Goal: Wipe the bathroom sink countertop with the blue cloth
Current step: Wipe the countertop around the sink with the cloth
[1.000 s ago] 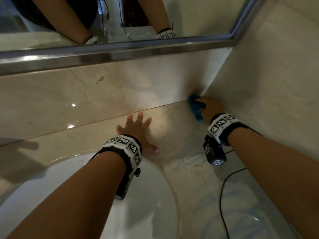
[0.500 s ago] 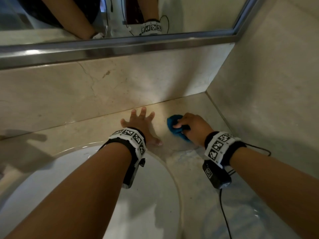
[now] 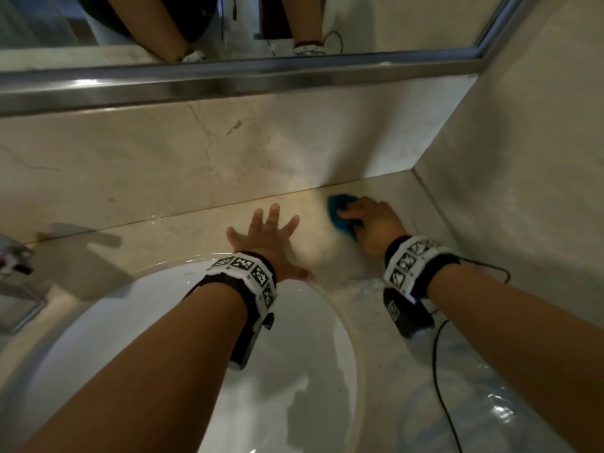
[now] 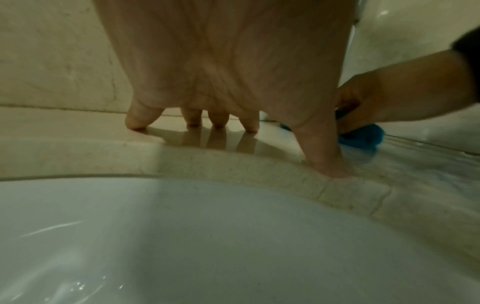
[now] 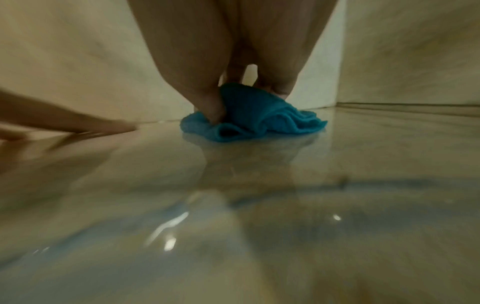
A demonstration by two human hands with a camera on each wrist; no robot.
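The bunched blue cloth (image 3: 340, 215) lies on the beige marble countertop (image 3: 183, 237) near the back wall, right of the sink. My right hand (image 3: 366, 220) grips it, thumb and fingers curled into its folds (image 5: 257, 115), pressing it on the wet stone. My left hand (image 3: 266, 237) rests flat with spread fingers on the countertop just behind the white sink basin (image 3: 294, 371), a short way left of the cloth. In the left wrist view the fingertips (image 4: 218, 123) touch the stone and the cloth (image 4: 363, 139) shows beyond the thumb.
A marble backsplash (image 3: 163, 165) runs under a metal-framed mirror (image 3: 228, 80). A side wall (image 3: 523, 158) closes the corner on the right. Part of a metal tap (image 3: 16, 273) shows at the far left. A black cable (image 3: 441, 371) trails over the wet countertop at the right.
My right hand dragged the cloth out of the back right corner leftward towards my left hand, then slid it a little towards the back wall. My left hand stayed planted.
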